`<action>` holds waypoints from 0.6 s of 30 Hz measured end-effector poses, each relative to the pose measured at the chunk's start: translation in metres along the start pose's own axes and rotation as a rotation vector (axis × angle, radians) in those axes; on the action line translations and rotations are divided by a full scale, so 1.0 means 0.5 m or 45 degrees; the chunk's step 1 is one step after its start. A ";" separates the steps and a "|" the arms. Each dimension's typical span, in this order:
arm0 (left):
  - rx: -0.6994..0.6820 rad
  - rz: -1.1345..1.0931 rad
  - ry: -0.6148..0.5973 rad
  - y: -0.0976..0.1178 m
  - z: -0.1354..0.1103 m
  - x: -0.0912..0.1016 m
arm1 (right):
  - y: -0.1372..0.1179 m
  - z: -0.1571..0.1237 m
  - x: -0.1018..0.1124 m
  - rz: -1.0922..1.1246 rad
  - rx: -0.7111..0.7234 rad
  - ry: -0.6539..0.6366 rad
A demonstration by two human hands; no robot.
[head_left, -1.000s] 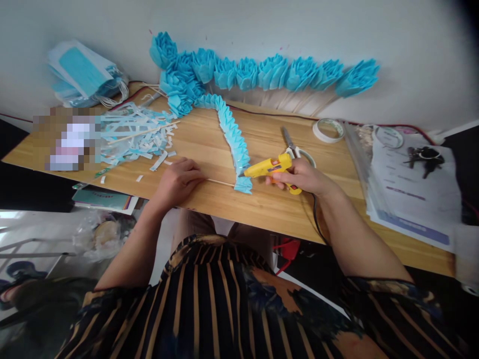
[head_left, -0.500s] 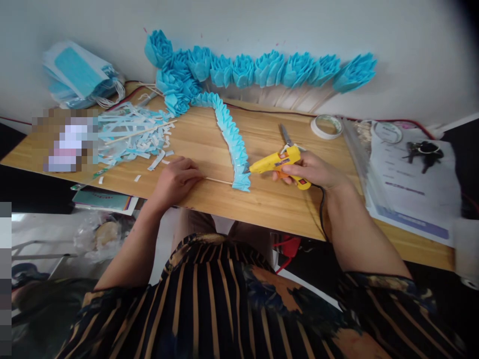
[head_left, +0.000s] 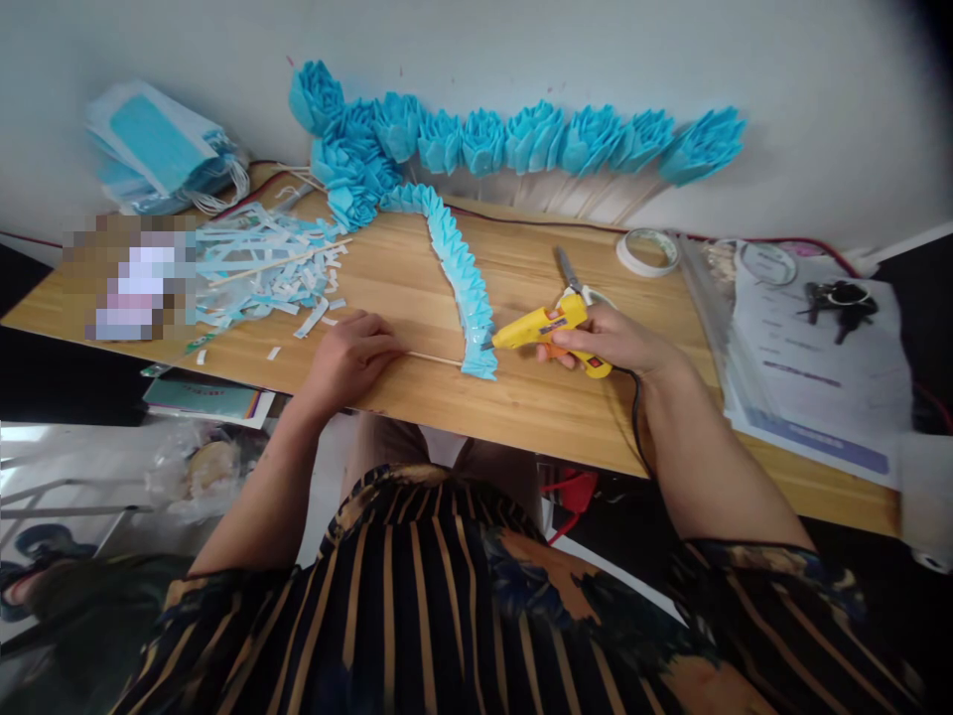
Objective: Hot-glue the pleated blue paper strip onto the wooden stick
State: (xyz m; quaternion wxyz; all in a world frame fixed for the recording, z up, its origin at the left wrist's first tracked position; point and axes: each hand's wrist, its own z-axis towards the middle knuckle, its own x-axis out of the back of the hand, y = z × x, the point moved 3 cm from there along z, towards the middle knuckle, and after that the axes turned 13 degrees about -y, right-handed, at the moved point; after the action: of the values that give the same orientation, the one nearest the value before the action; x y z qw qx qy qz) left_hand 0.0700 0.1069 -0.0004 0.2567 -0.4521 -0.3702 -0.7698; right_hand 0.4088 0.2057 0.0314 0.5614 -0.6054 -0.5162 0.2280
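My right hand is closed around a yellow glue gun. Its nozzle points left and touches the near end of a long strip of folded blue paper lying on the wooden table. My left hand is closed on a thin wooden stick, pressing it to the table. The stick runs right to the strip's near end. The gun's black cord drops over the table's front edge.
Blue paper flowers on sticks lean along the wall. Cut paper scraps and a stack of face masks lie at the left. Scissors, a tape roll, papers and keys sit at the right.
The glue gun lifted slightly, then came back down with its nozzle at the strip's near end. My left hand stayed on the stick.
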 end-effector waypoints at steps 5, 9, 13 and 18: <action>0.013 -0.008 0.001 0.001 0.001 0.000 | -0.002 0.000 -0.002 0.002 0.007 0.007; 0.033 -0.003 -0.008 0.001 0.001 0.000 | 0.000 -0.002 -0.001 0.053 0.056 0.034; 0.055 -0.003 -0.029 0.000 0.001 0.000 | 0.007 -0.001 -0.001 0.025 0.043 0.015; 0.062 -0.007 -0.035 0.000 0.001 0.000 | 0.003 -0.003 -0.002 0.071 0.068 0.032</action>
State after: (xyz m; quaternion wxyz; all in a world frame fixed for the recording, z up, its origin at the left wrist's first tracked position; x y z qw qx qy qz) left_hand 0.0704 0.1074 -0.0001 0.2603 -0.4552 -0.3935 -0.7551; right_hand 0.4102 0.2042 0.0302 0.5772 -0.6072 -0.4857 0.2495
